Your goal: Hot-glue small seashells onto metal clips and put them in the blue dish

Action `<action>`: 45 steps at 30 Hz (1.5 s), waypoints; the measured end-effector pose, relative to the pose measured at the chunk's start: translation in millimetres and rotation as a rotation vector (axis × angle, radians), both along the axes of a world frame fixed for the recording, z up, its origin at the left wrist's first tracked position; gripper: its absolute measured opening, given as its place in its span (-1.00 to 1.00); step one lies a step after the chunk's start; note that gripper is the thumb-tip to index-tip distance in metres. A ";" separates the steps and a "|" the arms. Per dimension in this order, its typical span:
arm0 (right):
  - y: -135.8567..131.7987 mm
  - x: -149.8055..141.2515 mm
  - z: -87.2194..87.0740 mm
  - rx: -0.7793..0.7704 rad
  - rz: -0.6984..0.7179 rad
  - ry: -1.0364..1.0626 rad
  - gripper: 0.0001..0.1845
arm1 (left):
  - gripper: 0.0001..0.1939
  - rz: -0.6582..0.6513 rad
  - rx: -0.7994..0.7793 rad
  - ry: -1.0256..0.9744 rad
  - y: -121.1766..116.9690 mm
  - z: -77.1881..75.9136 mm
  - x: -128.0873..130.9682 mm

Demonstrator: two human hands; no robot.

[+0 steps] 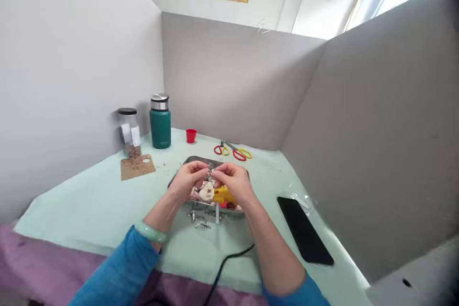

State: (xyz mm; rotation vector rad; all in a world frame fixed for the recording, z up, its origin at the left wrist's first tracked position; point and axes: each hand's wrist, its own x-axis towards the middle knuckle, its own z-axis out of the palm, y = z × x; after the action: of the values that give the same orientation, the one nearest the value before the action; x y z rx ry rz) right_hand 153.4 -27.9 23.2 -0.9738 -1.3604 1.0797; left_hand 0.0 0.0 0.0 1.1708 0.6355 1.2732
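Over a dark metal tray (195, 158), my left hand (189, 178) and my right hand (233, 179) meet with fingertips pinched close together. Between them is a small whitish, speckled piece (210, 172), too small to name. Below, the tray holds pale flower-like pieces (206, 192) and pinkish bits. A yellow glue gun (224, 195) lies across the tray under my right hand, a clear glue stick (217, 213) showing at its end. Several silvery metal clips (201, 220) lie on the cloth just in front of the tray.
At the back left stand a green bottle (160, 126) and a clear jar (129, 134) behind a brown card (138, 167). A red cup (191, 136) and scissors (239, 153) lie beyond the tray. A black phone-like slab (304, 230) lies right; a black cord (229, 257) crosses the front.
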 end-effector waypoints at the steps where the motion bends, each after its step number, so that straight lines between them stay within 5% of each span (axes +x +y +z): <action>1: -1.0 0.0 -0.3 -0.007 0.000 0.001 -0.83 | -0.72 -0.002 -0.002 0.001 -0.7 0.1 -0.7; 16: -2.9 11.0 5.4 0.052 0.001 0.031 -0.72 | -0.76 -0.060 -0.052 -0.135 -4.8 5.5 -2.9; 22: -3.7 9.5 2.7 0.103 -0.025 -0.085 -0.83 | -0.75 -0.071 -0.091 -0.242 -4.9 4.2 -3.3; 45: -5.6 1.0 -2.2 0.202 -0.075 -0.150 -0.85 | -0.80 -0.113 -0.026 -0.174 -9.7 -0.3 5.7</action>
State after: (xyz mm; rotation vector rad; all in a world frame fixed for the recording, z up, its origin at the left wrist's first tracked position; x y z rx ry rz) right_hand 154.4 -33.5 21.0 -0.9626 -1.5103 0.8086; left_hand 5.7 -9.7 -0.3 1.0462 0.4502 1.2510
